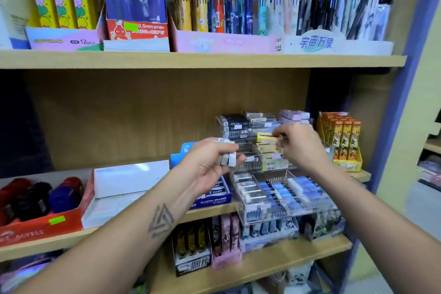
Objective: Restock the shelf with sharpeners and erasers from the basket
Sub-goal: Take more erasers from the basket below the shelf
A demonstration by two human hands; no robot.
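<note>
White erasers [225, 157], stacked, gripped in left hand [210, 164] before the shelf [214, 210]. Right hand [298, 141] pinches a yellow eraser [265, 137] over the acrylic organizer [250, 164] near the shelf's right end.

Soft, even indoor light falls from above and in front, so the wooden shelf [202, 61] boards look bright and colours stay vivid. Shadow gathers under the upper board, darkest at the far left and right of the back panel [143, 112]. Faint glare sits on the clear acrylic trays [284, 205]. Wide-angle distortion bends the boards and the purple upright [403, 74]. The picture is slightly soft overall, blurrier toward the lower corners and right edge.
</note>
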